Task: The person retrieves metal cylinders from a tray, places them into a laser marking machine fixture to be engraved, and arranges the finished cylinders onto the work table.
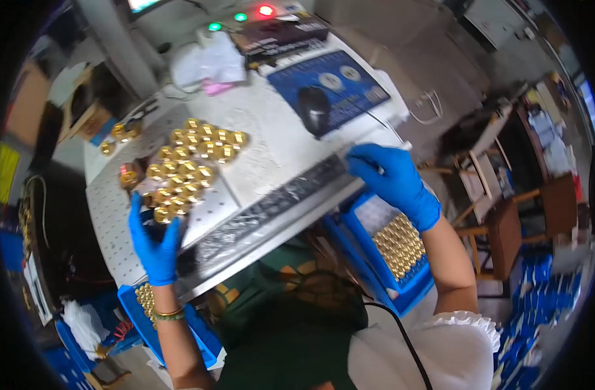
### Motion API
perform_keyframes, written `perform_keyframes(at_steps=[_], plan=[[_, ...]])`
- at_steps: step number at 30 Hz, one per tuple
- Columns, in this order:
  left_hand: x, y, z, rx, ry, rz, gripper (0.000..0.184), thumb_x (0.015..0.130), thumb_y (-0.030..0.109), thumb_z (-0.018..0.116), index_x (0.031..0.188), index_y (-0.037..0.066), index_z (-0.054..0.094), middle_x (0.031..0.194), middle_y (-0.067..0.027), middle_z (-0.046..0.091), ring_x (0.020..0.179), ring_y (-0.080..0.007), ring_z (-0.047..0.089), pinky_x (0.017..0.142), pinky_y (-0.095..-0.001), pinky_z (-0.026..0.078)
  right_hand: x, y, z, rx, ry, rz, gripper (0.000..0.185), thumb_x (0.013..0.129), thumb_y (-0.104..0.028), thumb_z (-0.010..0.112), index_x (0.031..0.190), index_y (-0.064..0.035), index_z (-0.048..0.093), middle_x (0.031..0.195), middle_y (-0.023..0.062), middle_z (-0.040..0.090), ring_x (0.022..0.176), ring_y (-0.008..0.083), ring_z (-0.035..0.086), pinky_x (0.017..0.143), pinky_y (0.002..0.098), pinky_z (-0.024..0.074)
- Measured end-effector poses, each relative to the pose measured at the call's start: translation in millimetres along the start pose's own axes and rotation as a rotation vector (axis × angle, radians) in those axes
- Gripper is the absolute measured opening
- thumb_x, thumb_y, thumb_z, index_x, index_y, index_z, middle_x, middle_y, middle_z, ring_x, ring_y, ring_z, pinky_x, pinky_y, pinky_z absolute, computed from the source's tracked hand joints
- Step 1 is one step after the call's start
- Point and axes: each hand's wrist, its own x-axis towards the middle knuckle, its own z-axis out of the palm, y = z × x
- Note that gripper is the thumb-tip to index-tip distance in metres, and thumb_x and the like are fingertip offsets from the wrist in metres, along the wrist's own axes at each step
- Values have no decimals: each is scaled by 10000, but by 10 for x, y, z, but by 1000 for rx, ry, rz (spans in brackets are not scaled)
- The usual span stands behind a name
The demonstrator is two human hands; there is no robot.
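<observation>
My left hand, in a blue glove, is at the front left of the work table. Its thumb and fingers are spread apart, close to the near end of a group of shiny gold-coloured metal fittings; I see nothing held between them. My right hand, also gloved in blue, is over the table's front right edge, by the end of a dark strip. Its fingers are curled together, and whatever they hold, if anything, is hidden. Below it stands a blue bin with rows of gold-coloured fittings.
A black computer mouse lies on a blue mat at the right. White cloth and a dark box are at the back. Another blue bin sits below my left arm. Wooden chairs stand at the right.
</observation>
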Motion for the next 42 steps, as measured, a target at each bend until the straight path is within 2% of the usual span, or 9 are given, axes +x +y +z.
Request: perform_keyframes(at_steps=[2,7,14,17,21,23,29,33,42], plan=[[-3,-74,14,7,18,6,771,731,9,735,1413,24,376,1387,-113,453,1100,-205,520,952,-321,432,-645,562,-59,-258,-54,108,194,870,-160,616,1022,-48,659,830,144,664,712,282,654,659,368,513],[-7,-44,25,122,3,47,738,769,-20,700,1423,45,365,1379,-95,451,1050,-182,529,872,-303,475,-2710,2176,754,-193,-328,291,312,949,-263,488,1127,-46,626,1111,199,624,1032,354,588,939,423,431],[2,-77,15,101,-6,54,762,744,17,713,1419,25,359,1327,-123,473,1077,-214,523,956,-337,434,-2360,1750,722,-106,-582,760,423,967,-344,442,1241,-42,556,1234,216,562,1139,362,541,979,414,415],[-3,-57,-11,142,-6,71,787,730,60,737,1417,10,355,1322,-139,474,1135,-246,514,993,-365,412,-2585,2067,931,-66,-473,588,351,945,-290,437,1124,-29,588,1120,216,607,1037,376,579,908,424,446],[19,145,-11,98,-22,66,835,715,131,789,1413,7,350,1292,-162,484,1164,-272,513,999,-371,418,-2599,2288,897,109,-442,715,253,895,-210,522,1008,-23,649,1009,193,622,976,356,590,876,407,464],[35,239,-36,81,-45,27,867,701,191,821,1407,10,352,1279,-177,486,1142,-289,529,974,-374,440,-2530,2047,509,-233,-409,109,196,804,-51,600,982,-8,668,1007,164,642,998,312,607,898,389,464],[57,227,-45,205,-14,92,848,725,309,804,1375,-17,367,1286,-248,491,1169,-384,513,975,-411,441,-671,333,-102,317,-340,401,310,744,21,641,1050,-21,661,1045,140,643,961,248,633,801,314,508],[45,232,-96,186,-32,112,827,748,328,779,1368,-37,370,1292,-250,490,1193,-392,493,1007,-421,412,914,-218,336,94,-242,-189,303,773,-1,634,1076,-9,624,997,105,637,909,214,603,829,319,481],[67,215,-158,135,-11,111,769,766,345,758,1341,-20,401,1247,-240,519,1130,-391,530,960,-422,441,2532,-195,1636,-416,-385,-310,263,729,11,610,977,-20,691,951,200,664,828,323,643,764,365,503]])
